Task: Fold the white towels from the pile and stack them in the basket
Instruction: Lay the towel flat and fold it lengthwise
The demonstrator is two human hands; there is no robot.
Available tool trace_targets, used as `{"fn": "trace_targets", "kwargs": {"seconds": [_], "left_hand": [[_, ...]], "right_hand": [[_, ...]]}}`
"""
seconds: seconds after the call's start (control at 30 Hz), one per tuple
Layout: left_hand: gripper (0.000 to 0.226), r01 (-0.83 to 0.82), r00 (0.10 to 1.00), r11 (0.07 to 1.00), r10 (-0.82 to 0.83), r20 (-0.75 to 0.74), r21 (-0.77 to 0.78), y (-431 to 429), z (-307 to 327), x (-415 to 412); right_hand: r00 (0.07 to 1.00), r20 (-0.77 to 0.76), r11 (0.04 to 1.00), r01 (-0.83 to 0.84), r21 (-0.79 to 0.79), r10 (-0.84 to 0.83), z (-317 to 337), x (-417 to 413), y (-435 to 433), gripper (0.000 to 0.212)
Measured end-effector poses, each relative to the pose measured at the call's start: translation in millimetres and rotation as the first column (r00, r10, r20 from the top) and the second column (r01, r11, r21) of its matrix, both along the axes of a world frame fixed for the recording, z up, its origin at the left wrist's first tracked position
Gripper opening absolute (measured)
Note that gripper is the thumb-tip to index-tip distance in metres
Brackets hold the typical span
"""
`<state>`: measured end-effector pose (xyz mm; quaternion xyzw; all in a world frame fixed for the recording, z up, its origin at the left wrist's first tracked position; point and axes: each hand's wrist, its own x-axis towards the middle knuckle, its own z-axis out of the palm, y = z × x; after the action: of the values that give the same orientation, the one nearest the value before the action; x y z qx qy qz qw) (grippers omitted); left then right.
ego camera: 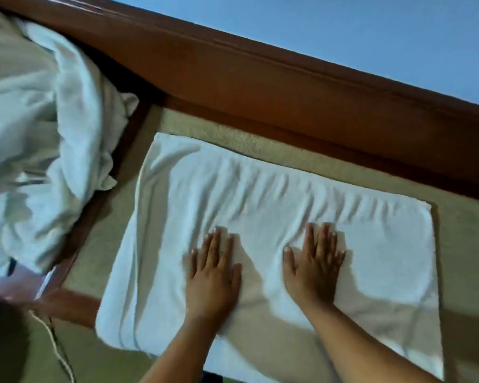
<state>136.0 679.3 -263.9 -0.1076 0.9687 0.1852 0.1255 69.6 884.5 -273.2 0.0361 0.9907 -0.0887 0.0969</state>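
Note:
A white towel (pixel 371 258) lies spread flat and rectangular on a beige cushioned seat (pixel 233 139), with wrinkles running across its far half. My left hand (pixel 213 269) presses flat on the towel near its middle, fingers straight and pointing away from me. My right hand (pixel 314 261) lies flat beside it, a little to the right, fingers straight too. A heap of crumpled white towels (pixel 39 134) fills the left of the view. No basket is in view.
A dark wooden backrest rail (pixel 260 78) runs diagonally behind the seat, with a blue wall (pixel 343 31) above it. A wooden armrest (pixel 75 299) separates the seat from the towel heap. A thin white cord (pixel 56 344) hangs at the lower left.

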Motion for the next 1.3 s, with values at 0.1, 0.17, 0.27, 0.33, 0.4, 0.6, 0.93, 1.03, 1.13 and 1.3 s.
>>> {"fn": "trace_targets", "kwargs": {"seconds": [0.1, 0.17, 0.27, 0.33, 0.4, 0.6, 0.93, 1.03, 1.13, 1.3], "left_hand": [[0.078, -0.201, 0.977, 0.977, 0.205, 0.063, -0.074, -80.9, 8.2, 71.0], [0.083, -0.262, 0.957, 0.956, 0.275, 0.091, -0.132, -128.9, 11.5, 97.1], [0.084, -0.312, 0.938, 0.928, 0.335, 0.086, -0.204, -184.2, 11.3, 110.9], [0.082, -0.422, 0.896, 0.884, 0.441, 0.056, -0.202, -210.1, 11.8, 111.1], [0.076, -0.47, 0.873, 0.862, 0.485, 0.042, -0.188, -226.6, 14.2, 108.5], [0.058, -0.468, 0.884, 0.877, 0.467, -0.039, -0.109, -227.8, 17.3, 111.0], [0.023, -0.557, 0.83, 0.828, 0.554, 0.061, 0.056, -218.1, 35.3, 88.2], [0.024, -0.51, 0.85, 0.838, 0.526, -0.036, 0.195, -218.4, 33.3, 101.9], [0.027, -0.368, 0.919, 0.901, 0.39, -0.06, 0.228, -226.7, 32.1, 121.8], [0.022, -0.251, 0.963, 0.935, 0.216, 0.16, 0.25, -235.6, 42.5, 140.5]], "right_hand": [[0.975, -0.011, 0.975, -0.222, -0.033, 0.221, 4.8, 17.9, -86.9, 0.073], [0.915, -0.004, 0.914, -0.403, -0.043, 0.403, 7.3, 26.9, -137.1, 0.071], [0.818, 0.042, 0.818, -0.57, -0.074, 0.574, 13.9, 30.3, -202.2, 0.069], [0.746, 0.089, 0.751, -0.651, -0.11, 0.66, 18.3, 28.3, -240.3, 0.068], [0.675, 0.149, 0.691, -0.71, -0.135, 0.723, 22.1, 24.4, -270.5, 0.068], [0.508, 0.261, 0.548, -0.829, -0.111, 0.821, 31.7, -24.2, -305.0, 0.081], [-0.117, 0.188, -0.124, -0.992, 0.028, 0.975, 55.7, -45.6, -360.5, 0.066], [-0.149, 0.202, -0.154, -0.988, 0.007, 0.968, 63.6, -42.4, -366.5, 0.04], [-0.091, 0.268, -0.097, -0.995, 0.007, 0.959, 73.5, -53.6, -359.4, 0.033], [-0.068, 0.307, -0.108, -0.988, 0.114, 0.949, 89.3, -66.8, -313.0, 0.036]]}}
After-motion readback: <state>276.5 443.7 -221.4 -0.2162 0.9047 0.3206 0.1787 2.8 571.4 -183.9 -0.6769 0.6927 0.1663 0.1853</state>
